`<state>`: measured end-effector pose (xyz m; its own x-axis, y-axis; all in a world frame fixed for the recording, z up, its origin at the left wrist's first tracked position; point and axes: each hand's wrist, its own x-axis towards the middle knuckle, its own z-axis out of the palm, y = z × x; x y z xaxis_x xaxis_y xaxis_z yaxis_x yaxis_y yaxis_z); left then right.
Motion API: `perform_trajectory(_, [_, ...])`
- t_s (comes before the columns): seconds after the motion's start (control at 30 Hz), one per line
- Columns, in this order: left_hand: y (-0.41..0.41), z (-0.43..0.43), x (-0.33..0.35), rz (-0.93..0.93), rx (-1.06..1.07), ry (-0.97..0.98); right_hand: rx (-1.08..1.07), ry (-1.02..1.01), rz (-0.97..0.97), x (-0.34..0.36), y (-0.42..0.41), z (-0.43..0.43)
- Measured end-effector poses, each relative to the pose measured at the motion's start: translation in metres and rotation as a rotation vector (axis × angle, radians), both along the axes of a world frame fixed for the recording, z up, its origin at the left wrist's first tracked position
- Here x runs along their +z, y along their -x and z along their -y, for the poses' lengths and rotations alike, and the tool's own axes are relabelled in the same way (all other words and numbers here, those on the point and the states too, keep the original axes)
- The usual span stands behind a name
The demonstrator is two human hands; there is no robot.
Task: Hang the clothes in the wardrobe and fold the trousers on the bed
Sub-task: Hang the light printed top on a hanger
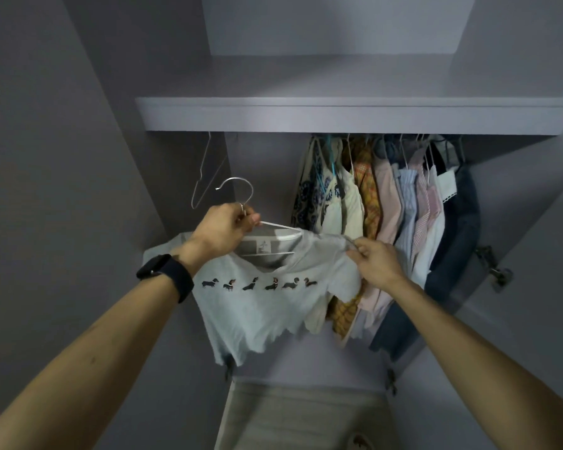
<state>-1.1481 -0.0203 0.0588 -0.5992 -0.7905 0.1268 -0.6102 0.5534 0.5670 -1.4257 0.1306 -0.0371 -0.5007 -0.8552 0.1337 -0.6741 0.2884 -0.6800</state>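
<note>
Head cam view, pointing into the wardrobe (78,157). Whatever the hooks hang from is hidden behind the front edge of the shelf (338,115), so you only see hanger necks poking out below it. The left hand (223,227) has its fingers closed around the neck of a metal hanger (238,190), right under the hook. Most of the hanger's arms are tucked inside the collar of a pale blue T-shirt (267,306) with a row of little dogs, and its left end sits behind that wrist and its dark watch (165,276). The right hand (376,263) pinches the shirt's shoulder fabric at the hanger's right tip.

The shirt is in mid-air below the shelf edge, and its right sleeve overlaps the nearest of the hung clothes (403,206) packed along the right side. An empty wire hanger (205,170) dangles by the left wall, with an open gap between it and that row. The pale striped surface at the bottom is too murky to identify. A hinge (498,271) shows on the right door.
</note>
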Motion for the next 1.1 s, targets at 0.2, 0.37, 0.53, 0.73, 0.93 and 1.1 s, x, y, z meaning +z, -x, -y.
perform_trajectory(0.2, [0.0,-0.007,-0.009,-0.036,0.008,-0.006,-0.09,0.147,-0.033,0.007,-0.001,0.0])
perform_trajectory(0.37, [0.01,-0.015,-0.019,-0.068,-0.021,-0.03,0.235,0.092,-0.228,0.013,-0.017,0.002])
perform_trajectory(0.53, [0.019,-0.018,-0.023,-0.042,-0.028,-0.023,0.279,0.183,-0.279,0.003,-0.015,0.0])
perform_trajectory(0.73, [0.023,-0.02,-0.031,0.053,-0.081,-0.051,0.237,0.263,-0.162,0.01,-0.035,-0.002])
perform_trajectory(0.93, [0.015,-0.023,-0.049,0.037,-0.093,-0.047,0.289,-0.106,-0.266,0.003,-0.025,-0.013])
perform_trajectory(1.1, [0.002,-0.025,-0.054,0.091,-0.023,0.007,0.365,-0.033,-0.299,-0.005,-0.03,-0.014])
